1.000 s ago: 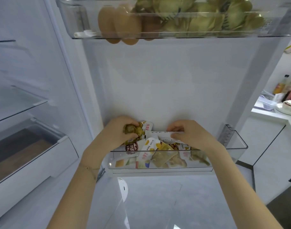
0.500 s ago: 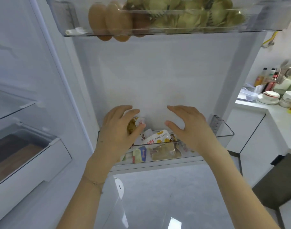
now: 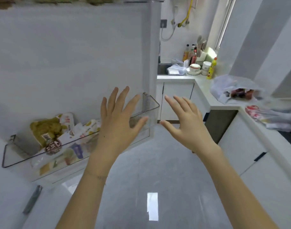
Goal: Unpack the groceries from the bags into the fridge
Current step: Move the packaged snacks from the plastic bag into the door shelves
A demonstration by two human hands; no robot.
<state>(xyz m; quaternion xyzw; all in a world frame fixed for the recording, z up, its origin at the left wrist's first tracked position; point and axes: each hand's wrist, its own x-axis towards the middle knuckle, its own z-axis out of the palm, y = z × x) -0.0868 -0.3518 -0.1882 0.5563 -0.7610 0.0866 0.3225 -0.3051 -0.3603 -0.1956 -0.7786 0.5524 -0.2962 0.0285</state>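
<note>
Both hands are raised in front of the person, empty, palms away, fingers straight and spread. The left hand (image 3: 115, 123) stands upright with its thumb out toward three o'clock, and a thin bracelet (image 3: 98, 176) circles its wrist. The right hand (image 3: 186, 119) leans toward eleven o'clock. The two are near each other but not touching.

A second ago both hands were down on the packets in the bin, and half a second ago they hovered just above it. Now they are clear of it, and the view has swung toward the kitchen.

The clear door bin (image 3: 7, 156) runs from behind the left hand out to nine o'clock, on the white fridge door (image 3: 67, 55). The snack packets (image 3: 48, 129) lie heaped in its left half. One bears a round dark badge and another has red characters, both too blurred to read.

At two o'clock of the right hand, a pale plastic bag (image 3: 230, 90) with dark red things inside sits on the white bench (image 3: 201, 80). A second bag (image 3: 263, 116) with a red print lies at three o'clock. Farther back at one o'clock stand a yellow bottle (image 3: 211, 68) and stacked bowls (image 3: 195, 68).
</note>
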